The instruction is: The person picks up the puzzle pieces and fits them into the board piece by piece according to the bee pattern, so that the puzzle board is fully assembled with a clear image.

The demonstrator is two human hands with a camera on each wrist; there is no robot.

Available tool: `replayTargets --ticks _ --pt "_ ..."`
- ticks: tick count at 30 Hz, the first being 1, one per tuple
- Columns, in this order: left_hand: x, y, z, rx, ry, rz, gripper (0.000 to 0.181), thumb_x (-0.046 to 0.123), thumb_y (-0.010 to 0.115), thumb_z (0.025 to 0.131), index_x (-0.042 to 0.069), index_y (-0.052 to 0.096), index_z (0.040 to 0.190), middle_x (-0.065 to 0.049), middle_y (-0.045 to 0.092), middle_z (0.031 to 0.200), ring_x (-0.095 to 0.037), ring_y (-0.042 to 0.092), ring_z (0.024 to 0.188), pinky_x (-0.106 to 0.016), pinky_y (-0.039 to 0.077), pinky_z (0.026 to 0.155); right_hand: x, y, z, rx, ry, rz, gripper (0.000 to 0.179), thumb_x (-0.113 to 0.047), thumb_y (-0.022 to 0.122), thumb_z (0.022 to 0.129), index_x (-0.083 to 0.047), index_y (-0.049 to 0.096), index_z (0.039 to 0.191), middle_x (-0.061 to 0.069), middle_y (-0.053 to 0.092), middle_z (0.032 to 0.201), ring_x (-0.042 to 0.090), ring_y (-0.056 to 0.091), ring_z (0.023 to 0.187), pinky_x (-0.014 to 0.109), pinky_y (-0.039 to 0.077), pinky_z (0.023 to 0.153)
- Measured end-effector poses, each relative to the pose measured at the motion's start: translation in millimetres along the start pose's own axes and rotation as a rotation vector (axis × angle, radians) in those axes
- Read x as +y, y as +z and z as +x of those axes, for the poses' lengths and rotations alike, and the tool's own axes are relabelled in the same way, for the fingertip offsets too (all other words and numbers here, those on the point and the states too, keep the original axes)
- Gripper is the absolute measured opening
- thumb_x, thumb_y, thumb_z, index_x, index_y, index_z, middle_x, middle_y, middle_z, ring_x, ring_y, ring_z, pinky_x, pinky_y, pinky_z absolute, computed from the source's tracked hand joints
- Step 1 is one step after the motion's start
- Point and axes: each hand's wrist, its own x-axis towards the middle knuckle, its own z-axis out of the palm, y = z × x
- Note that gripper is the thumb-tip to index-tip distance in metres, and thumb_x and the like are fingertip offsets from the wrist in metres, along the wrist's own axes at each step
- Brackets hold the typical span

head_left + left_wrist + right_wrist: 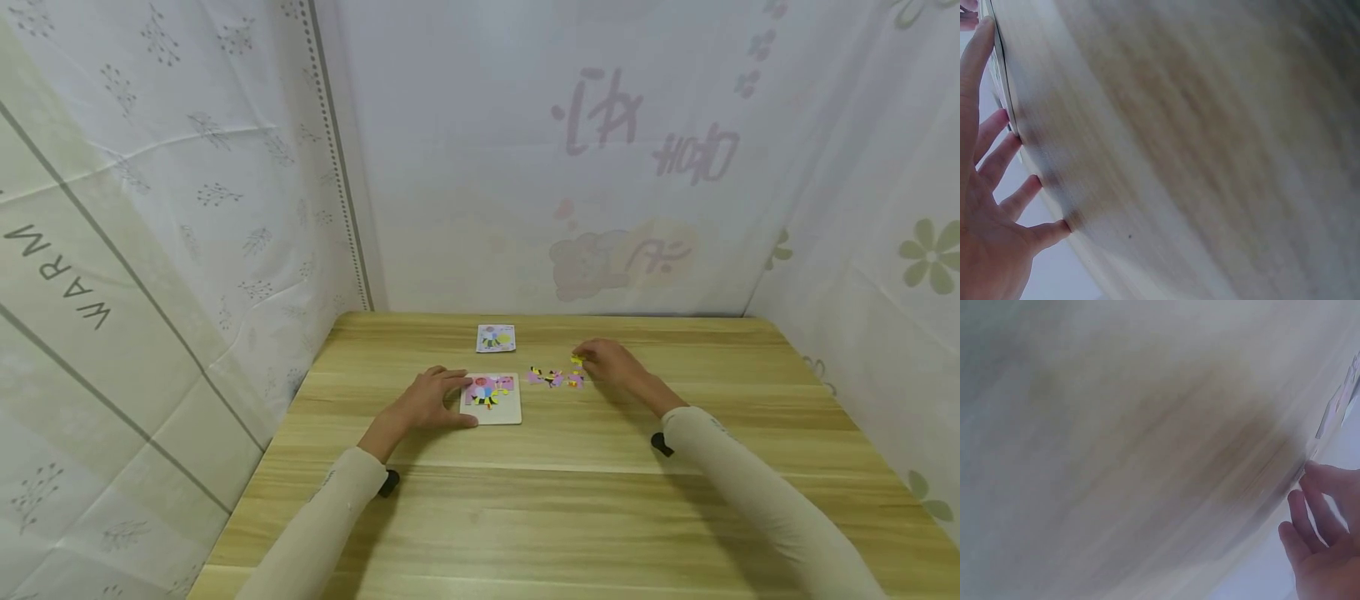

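Observation:
A square puzzle board with a partly filled bee picture lies on the table. My left hand rests at its left side, fingers spread, index finger by the upper corner and thumb along the near edge. In the left wrist view, the fingers of that hand reach down to the tabletop. To the right of the board, my right hand pinches a yellow puzzle piece between thumb and fingertips, low over the table. Beside it lie several loose pink, yellow and black puzzle pieces.
A small picture card showing the bee lies behind the board. The wooden table ends at a patterned curtain at the back, with more curtain on both sides.

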Motion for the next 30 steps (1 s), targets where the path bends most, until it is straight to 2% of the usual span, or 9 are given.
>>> replayTargets --ticks 4,11,19,24,30 --pt "1.5 -0.8 -0.3 -0.003 -0.003 -0.001 0.085 0.059 0.080 0.085 0.011 0.056 0.150 -0.011 0.047 0.159 -0.043 0.036 0.147 -0.067 0.025 0.118 4.7 -0.7 -1.2 0.012 -0.005 0.008 0.028 0.004 0.063 0.098 0.003 0.071 0.125 0.018 0.073 0.122 0.036 0.069 0.113 0.052 0.055 0.096" --pt "2.0 -0.9 -1.2 -0.005 -0.009 -0.006 0.085 0.059 0.080 0.085 0.012 0.056 0.151 -0.011 0.047 0.160 -0.042 0.036 0.148 -0.068 0.024 0.119 9.6 -0.4 -2.8 0.008 -0.016 0.018 0.027 -0.008 0.074 0.096 0.005 0.073 0.119 0.017 0.074 0.111 0.032 0.071 0.099 0.047 0.059 0.087" --pt "1.3 -0.2 -1.3 0.000 -0.001 -0.010 0.084 0.060 0.080 0.084 0.012 0.057 0.150 -0.011 0.048 0.159 -0.043 0.036 0.148 -0.066 0.025 0.119 11.7 0.2 -3.9 0.002 -0.050 0.032 0.026 -0.001 0.071 0.096 0.006 0.073 0.121 0.020 0.072 0.113 0.035 0.071 0.100 0.047 0.060 0.086" --pt "0.7 0.1 -0.5 0.001 -0.005 -0.006 0.085 0.060 0.081 0.084 0.012 0.057 0.150 -0.011 0.049 0.158 -0.041 0.037 0.147 -0.064 0.026 0.119 10.5 -1.9 -6.8 -0.003 -0.074 0.061 0.031 -0.003 0.073 0.096 0.009 0.070 0.124 0.021 0.070 0.113 0.037 0.068 0.102 0.050 0.058 0.087" --pt "-1.5 1.6 1.2 -0.001 -0.010 0.002 0.085 0.061 0.080 0.084 0.013 0.057 0.150 -0.010 0.048 0.159 -0.040 0.037 0.147 -0.063 0.027 0.119 14.0 -0.3 -3.2 -0.001 -0.114 0.065 0.031 -0.003 0.074 0.095 0.009 0.071 0.123 0.018 0.072 0.108 0.033 0.067 0.098 0.049 0.058 0.085"
